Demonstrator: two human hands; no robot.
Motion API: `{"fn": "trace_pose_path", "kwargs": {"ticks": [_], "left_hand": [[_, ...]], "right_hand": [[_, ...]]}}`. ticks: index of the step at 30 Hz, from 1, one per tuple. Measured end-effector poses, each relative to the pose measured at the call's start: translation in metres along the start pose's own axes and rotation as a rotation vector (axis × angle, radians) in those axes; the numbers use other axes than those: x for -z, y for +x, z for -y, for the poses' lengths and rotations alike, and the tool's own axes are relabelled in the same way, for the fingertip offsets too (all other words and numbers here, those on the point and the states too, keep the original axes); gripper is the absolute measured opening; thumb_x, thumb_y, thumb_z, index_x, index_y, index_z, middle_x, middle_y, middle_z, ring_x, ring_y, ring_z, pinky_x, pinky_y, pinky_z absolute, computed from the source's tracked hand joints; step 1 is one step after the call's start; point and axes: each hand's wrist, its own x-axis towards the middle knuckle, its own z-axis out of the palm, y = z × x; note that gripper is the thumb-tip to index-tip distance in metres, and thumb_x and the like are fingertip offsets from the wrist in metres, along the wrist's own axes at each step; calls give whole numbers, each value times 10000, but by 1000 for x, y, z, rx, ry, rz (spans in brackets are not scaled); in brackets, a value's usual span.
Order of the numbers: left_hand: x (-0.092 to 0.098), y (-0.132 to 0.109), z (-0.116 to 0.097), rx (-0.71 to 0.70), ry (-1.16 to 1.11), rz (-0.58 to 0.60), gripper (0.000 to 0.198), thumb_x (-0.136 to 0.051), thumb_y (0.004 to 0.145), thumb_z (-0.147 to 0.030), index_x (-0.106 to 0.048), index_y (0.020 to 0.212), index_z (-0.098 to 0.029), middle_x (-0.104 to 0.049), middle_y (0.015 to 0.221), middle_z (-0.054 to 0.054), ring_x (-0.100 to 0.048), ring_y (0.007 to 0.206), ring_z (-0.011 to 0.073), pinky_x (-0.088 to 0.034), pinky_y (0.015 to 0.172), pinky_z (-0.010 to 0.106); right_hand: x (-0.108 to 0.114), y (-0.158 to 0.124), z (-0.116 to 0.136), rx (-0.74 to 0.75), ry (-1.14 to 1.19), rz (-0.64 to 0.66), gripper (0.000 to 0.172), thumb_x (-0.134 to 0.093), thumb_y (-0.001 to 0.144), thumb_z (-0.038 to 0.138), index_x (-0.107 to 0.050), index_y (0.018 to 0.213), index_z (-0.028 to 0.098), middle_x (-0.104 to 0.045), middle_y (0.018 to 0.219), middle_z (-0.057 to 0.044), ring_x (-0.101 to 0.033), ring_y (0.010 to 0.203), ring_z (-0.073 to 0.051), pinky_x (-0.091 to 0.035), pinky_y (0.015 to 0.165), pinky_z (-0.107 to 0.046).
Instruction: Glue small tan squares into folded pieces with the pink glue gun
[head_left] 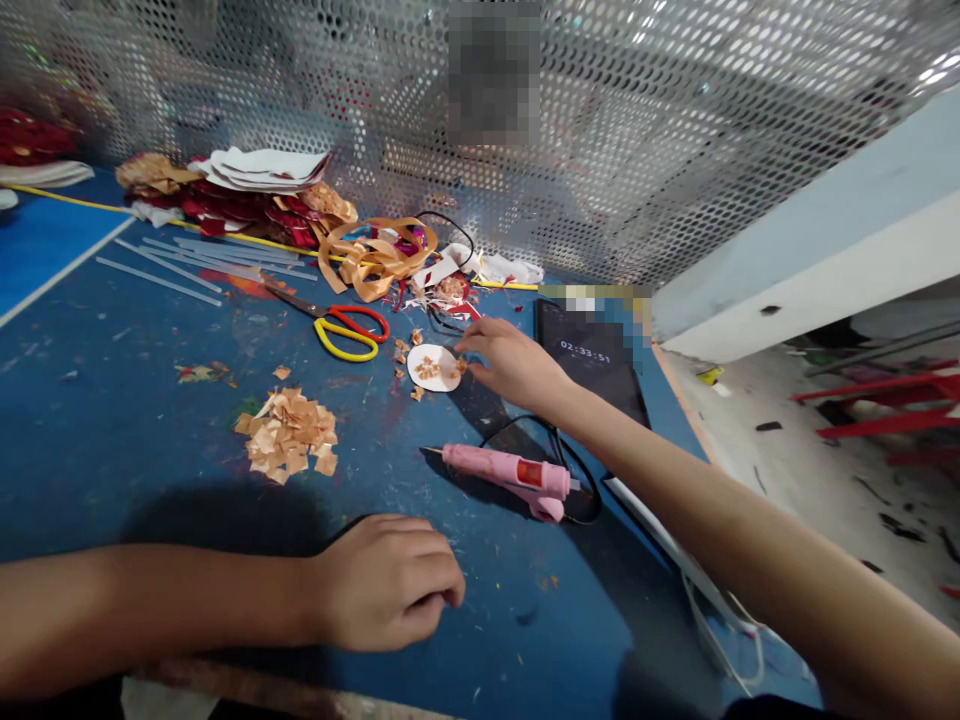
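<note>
My right hand (510, 362) reaches forward across the blue table (112, 420), its fingertips pinched at the right edge of a small white paper disc (433, 368) that carries a few tan scraps. My left hand (390, 580) rests near the table's front edge, fingers curled under in a loose fist; what is inside, if anything, is hidden. A pink glue gun (510, 472) lies on its side between the two hands, with its black cord looping to the right.
A pile of tan paper squares (289, 435) lies left of centre. Red-and-yellow scissors (341, 325), gold ribbon (379, 255), clear glue sticks (180, 265) and red fabric scraps (240, 205) sit farther back. A phone showing a timer (589, 360) lies right. Perforated metal screen (675, 130) behind.
</note>
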Motion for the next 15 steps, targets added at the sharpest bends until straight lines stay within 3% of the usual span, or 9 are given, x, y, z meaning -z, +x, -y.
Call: {"fn": "trace_pose_path", "kwargs": {"ticks": [4,9,12,15], "left_hand": [[-1,0,1,-17,10,-4,130,-491,814,-118,-585,828,-206,-684,811,-18,-609,740,134,-449,709,243],[-3,-1,1,-20,58,15,135,-510,801,-111,-595,833,-210,-682,809,-27,-608,754,140,-450,726,260],[-4,-2,1,-35,77,16,115,-538,801,-130,-611,846,-205,-686,815,-33,-609,765,143,-459,761,260],[-4,-2,1,-51,98,28,103,-557,810,-144,-627,855,-204,-695,842,-34,-606,767,136,-456,770,249]], "right_hand": [[11,0,-2,15,-13,-69,306,-547,770,44,-664,1024,167,-621,1038,-119,-596,989,-268,-506,893,-429],[33,2,4,94,70,-153,174,-613,791,136,-665,949,188,-624,987,-99,-610,926,-245,-512,855,-413],[50,9,18,163,96,-184,116,-627,817,204,-673,922,186,-629,960,-95,-615,868,-220,-515,801,-379],[67,24,46,274,72,-99,111,-598,848,222,-671,925,191,-640,942,-83,-612,861,-207,-498,789,-356]]}}
